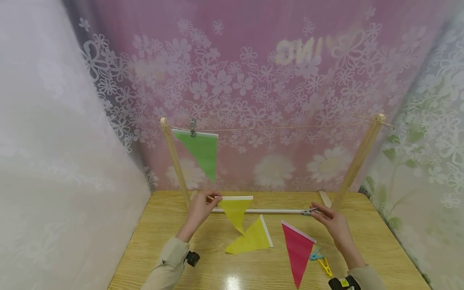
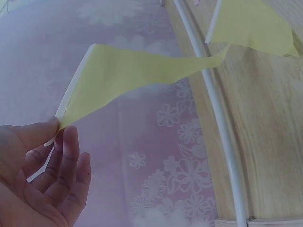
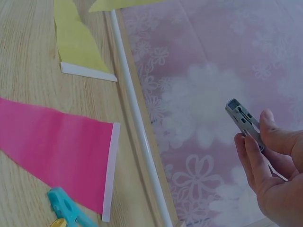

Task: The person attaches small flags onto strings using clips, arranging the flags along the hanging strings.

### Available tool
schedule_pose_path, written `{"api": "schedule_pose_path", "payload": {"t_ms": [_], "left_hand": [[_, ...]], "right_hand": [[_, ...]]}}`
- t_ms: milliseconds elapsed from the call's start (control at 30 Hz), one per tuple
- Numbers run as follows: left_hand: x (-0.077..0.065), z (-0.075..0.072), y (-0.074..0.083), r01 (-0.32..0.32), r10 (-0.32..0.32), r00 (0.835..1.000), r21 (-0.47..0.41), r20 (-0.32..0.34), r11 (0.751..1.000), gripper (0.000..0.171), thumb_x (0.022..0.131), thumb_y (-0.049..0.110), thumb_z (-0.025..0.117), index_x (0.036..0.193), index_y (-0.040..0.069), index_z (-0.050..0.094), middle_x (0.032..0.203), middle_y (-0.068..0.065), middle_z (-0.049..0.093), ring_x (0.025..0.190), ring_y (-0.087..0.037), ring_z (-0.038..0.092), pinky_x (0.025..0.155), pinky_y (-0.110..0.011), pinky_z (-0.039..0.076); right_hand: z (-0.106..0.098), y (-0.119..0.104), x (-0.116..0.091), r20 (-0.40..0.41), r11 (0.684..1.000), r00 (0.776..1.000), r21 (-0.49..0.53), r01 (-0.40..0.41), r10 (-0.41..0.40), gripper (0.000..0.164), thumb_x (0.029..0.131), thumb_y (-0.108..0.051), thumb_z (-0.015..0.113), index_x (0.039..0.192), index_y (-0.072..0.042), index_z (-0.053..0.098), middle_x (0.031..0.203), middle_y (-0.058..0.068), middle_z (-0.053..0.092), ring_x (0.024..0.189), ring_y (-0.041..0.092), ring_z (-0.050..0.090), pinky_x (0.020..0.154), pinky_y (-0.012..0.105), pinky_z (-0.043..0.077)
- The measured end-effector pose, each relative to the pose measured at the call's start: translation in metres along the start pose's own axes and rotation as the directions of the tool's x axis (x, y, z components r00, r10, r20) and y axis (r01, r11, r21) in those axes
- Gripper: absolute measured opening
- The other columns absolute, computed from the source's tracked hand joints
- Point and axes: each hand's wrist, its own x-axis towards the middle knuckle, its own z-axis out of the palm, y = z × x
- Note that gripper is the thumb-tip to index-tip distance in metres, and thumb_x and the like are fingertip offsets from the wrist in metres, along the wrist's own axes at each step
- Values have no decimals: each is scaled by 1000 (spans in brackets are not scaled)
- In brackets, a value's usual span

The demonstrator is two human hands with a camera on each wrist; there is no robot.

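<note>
Head view alone gives me the green flag (image 1: 206, 153) clipped on the string (image 1: 275, 128), beyond the fingers of the left hand (image 1: 197, 207), which pinch a yellow flag (image 1: 236, 209) by its white-edged corner. Right wrist view lets me see the slots in a grey clip (image 3: 244, 120), pinched between thumb and fingers of the right hand (image 3: 279, 189), the pink flag (image 3: 61, 151) left of them.

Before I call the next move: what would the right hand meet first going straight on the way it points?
Probably the floral backdrop: beyond the right hand and its gray clip, nothing nearer plainly blocks that line, though depth is unclear.
</note>
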Motion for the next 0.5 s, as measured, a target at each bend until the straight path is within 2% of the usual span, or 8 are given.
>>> {"api": "schedule_pose_path", "payload": {"t_ms": [133, 233, 333, 400, 500], "left_hand": [[4, -4, 8, -29, 29, 1000, -10, 1, 1000, 16, 99, 24, 69, 107, 14, 77, 94, -1, 75, 76, -21, 72, 60, -28, 55], [8, -7, 15, -39, 39, 999, -1, -3, 999, 15, 98, 25, 69, 107, 16, 78, 91, 1, 74, 74, -16, 71, 61, -28, 55], [12, -10, 21, -49, 50, 999, 4, -8, 999, 14, 98, 25, 70, 106, 17, 77, 87, 2, 74, 72, -11, 68, 62, -28, 55], [14, -12, 26, -58, 58, 998, -6, -9, 998, 14, 98, 24, 70, 106, 16, 77, 86, 2, 73, 72, -12, 69, 63, -29, 56], [18, -16, 32, -69, 69, 998, -14, -4, 998, 14, 99, 25, 69, 106, 15, 77, 86, 1, 73, 74, -15, 70, 65, -31, 56]], "right_hand": [[1, -6, 2, 11, 1000, 1000, 4, -14, 14, 55, 102, -32, 63, 146, 0, 52, 128, -1, 69, 101, -11, 62, 85, 9, 48], [1, -12, 5, 29, 998, 999, 63, -24, 22, 54, 103, -32, 61, 145, 0, 52, 120, -14, 70, 100, -9, 63, 85, 10, 49], [1, -18, 9, 42, 983, 999, 182, 9, -17, 44, 104, -24, 60, 140, 1, 56, 112, -22, 70, 99, -4, 67, 86, 14, 52], [2, -23, 12, 44, 977, 998, 210, 43, -53, 38, 105, -22, 58, 136, 0, 59, 111, -23, 70, 99, -3, 68, 86, 16, 54], [2, -32, 17, 57, 977, 994, 198, 75, -88, 37, 106, -25, 56, 135, -1, 61, 112, -23, 70, 100, -3, 68, 86, 18, 55]]}}
